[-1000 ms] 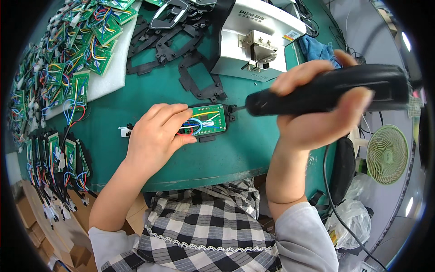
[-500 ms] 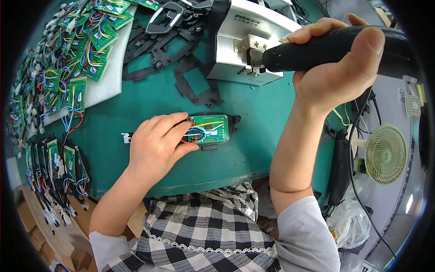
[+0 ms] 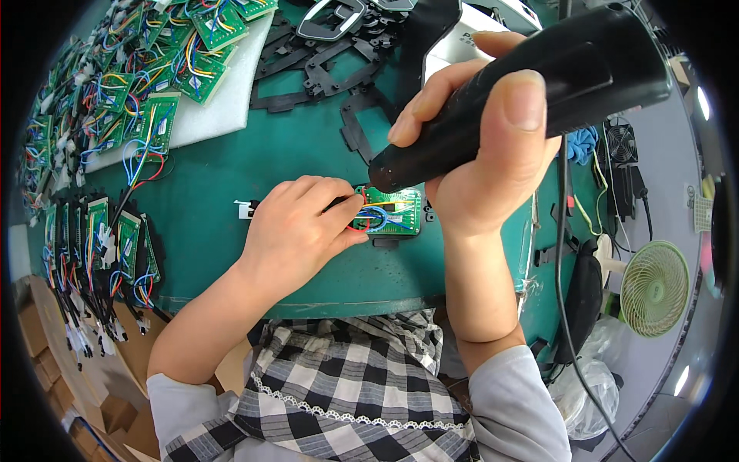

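Note:
A green circuit board (image 3: 404,219) with coloured wires looped over it sits on a black plastic frame (image 3: 394,242) on the table. My left hand (image 3: 300,223) grips the left end of this assembly, fingers and thumb closed on it. A white connector (image 3: 245,209) sticks out beyond the wrist side of that hand. In my right hand (image 3: 493,165) is a black electric screwdriver (image 3: 570,73), held slanted with fingers and thumb wrapped round its body. Its nose is over the board's upper left corner, close to my left fingertips. Whether the bit touches a screw cannot be made out.
Many wired circuit boards (image 3: 162,123) lie on white foam (image 3: 231,108) at the left, with several more (image 3: 96,223) standing below. Black plastic frames (image 3: 339,69) are heaped at the back. A silver machine (image 3: 450,58) is partly hidden by my right hand. A green fan (image 3: 654,289) stands right.
My right hand has brought the screwdriver from the silver machine left and down to the circuit board. My left hand stays on the board. The whole view has shifted slightly.

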Demonstrator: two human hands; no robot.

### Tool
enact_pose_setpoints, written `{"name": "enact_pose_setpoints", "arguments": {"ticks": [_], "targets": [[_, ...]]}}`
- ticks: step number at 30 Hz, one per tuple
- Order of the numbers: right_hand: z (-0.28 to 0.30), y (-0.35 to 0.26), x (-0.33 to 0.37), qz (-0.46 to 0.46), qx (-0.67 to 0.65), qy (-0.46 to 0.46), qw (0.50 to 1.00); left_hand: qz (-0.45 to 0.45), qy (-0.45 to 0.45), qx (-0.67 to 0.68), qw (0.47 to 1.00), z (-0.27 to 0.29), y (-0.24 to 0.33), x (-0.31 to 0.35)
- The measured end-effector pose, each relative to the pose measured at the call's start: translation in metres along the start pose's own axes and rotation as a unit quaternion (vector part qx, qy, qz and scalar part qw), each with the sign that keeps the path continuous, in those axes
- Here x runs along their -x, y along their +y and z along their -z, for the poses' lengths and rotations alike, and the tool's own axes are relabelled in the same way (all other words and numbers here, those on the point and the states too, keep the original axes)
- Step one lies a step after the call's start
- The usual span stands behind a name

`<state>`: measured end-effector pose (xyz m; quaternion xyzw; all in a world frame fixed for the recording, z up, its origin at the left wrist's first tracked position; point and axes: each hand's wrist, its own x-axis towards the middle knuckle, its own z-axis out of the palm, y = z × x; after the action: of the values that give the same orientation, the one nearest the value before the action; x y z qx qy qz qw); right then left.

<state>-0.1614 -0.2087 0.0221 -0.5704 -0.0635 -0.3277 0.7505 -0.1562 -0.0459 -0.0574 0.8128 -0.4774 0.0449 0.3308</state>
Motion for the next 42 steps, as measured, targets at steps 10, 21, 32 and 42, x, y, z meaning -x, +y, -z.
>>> {"name": "enact_pose_setpoints", "arguments": {"ticks": [10,21,32,42], "targets": [[-0.013,0.011,0.003,0.019,0.04,-0.07,0.997,-0.002,-0.003,-0.014,1.0,0.002,0.001,0.0],[0.012,0.004,-0.008,0.05,0.073,-0.052,0.995,0.001,-0.016,-0.009,1.0,0.003,0.003,-0.006],[0.072,-0.043,-0.064,0.213,0.234,0.067,0.946,0.037,-0.001,-0.003,0.999,-0.003,0.002,-0.011],[0.06,-0.044,-0.05,0.144,0.247,0.053,0.957,0.034,0.028,0.001,0.999,-0.006,-0.003,-0.009]]}}
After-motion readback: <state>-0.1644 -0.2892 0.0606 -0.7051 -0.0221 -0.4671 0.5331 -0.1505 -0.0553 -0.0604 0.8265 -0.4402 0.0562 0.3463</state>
